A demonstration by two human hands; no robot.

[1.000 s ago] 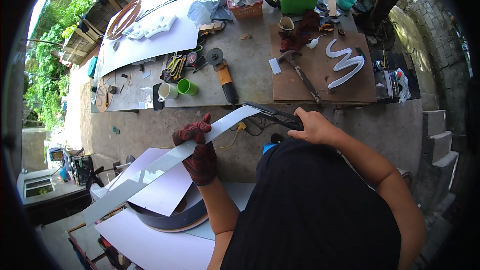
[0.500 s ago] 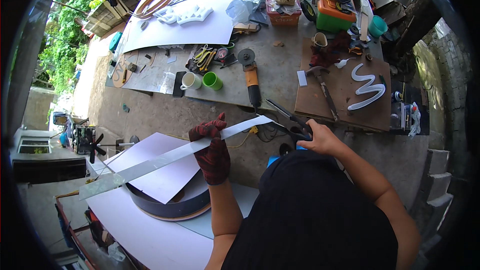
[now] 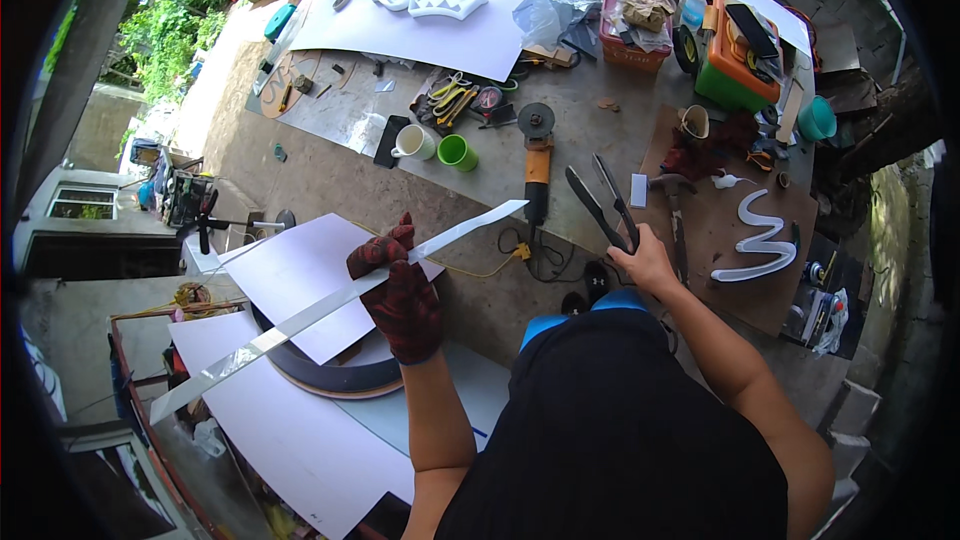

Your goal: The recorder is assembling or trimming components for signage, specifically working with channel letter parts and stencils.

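Note:
My left hand [image 3: 398, 295], in a dark red and black glove, is closed around a long, narrow, glossy white strip [image 3: 300, 320]. The strip slants from the lower left up to the middle, and its upper end bends slightly. In my bare right hand [image 3: 643, 262] is a black hair straightener [image 3: 608, 208], its two long arms spread in a V and pointing toward the workbench. Nothing sits between those arms, and the strip's tip is apart from them, to their left.
On the workbench [image 3: 470, 180] ahead lie an angle grinder [image 3: 537, 160], a green cup [image 3: 457, 153], a white mug [image 3: 413, 143], a hammer [image 3: 675, 220] and a white zigzag piece [image 3: 757, 240]. A white sheet [image 3: 290, 285] rests over a dark round form [image 3: 330, 375] at left.
The hair straightener has come off the strip's end, its arms now swung up and forward. My left hand and the strip have shifted slightly left and up. The view has turned a little.

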